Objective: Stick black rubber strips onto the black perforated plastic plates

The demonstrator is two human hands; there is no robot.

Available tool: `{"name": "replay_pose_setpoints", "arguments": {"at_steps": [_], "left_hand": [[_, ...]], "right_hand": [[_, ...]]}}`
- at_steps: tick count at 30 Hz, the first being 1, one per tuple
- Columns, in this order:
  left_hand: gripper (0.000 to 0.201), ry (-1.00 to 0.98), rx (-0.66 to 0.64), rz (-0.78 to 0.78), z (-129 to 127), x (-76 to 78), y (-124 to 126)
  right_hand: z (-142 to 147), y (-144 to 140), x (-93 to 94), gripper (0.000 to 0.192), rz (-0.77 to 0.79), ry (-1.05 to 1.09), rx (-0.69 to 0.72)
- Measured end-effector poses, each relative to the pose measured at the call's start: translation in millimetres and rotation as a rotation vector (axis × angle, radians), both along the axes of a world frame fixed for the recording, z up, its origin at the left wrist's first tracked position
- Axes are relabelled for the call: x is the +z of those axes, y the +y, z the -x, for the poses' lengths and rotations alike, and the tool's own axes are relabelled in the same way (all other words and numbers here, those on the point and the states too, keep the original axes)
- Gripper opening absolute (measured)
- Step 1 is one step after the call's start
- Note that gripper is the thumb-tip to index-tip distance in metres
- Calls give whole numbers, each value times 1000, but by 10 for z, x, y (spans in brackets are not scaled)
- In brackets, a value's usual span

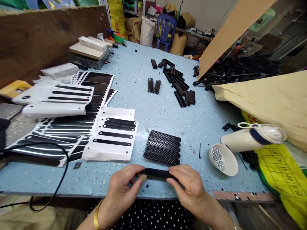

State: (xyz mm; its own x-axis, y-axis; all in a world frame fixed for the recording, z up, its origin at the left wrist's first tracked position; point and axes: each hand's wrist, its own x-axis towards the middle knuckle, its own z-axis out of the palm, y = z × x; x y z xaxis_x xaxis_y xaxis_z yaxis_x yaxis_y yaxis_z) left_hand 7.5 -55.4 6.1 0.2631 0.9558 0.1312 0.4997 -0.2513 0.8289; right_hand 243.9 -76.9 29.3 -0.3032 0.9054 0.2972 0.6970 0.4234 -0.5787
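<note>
Two hands, one black strip

Both hands grip a flat black plastic strip (pixel 157 174) at the near table edge: left hand (pixel 124 183) pinches its left end, right hand (pixel 185 183) its right end. Just beyond: 4 black perforated plastic strips (pixel 163 147) laid side by side. Left: white backing sheet w/ black oblong stickers (pixel 112 139). Right: small white bowl of silver bits (pixel 223 159), white jug (pixel 251 137) on its side. Surface: pale blue speckled table (pixel 134 80).

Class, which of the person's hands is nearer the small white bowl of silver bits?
Right. The right hand is just left of the white bowl; the left hand is farther left.
</note>
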Motion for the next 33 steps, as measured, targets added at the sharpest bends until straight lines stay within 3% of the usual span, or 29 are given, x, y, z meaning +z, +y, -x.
{"name": "replay_pose_setpoints", "arguments": {"at_steps": [22, 33], "left_hand": [[21, 16, 76, -41, -7, 12, 16], [14, 29, 29, -41, 1, 26, 24]], "right_hand": [[81, 44, -13, 12, 32, 142, -51], [82, 4, -57, 14, 8, 168, -80]]}}
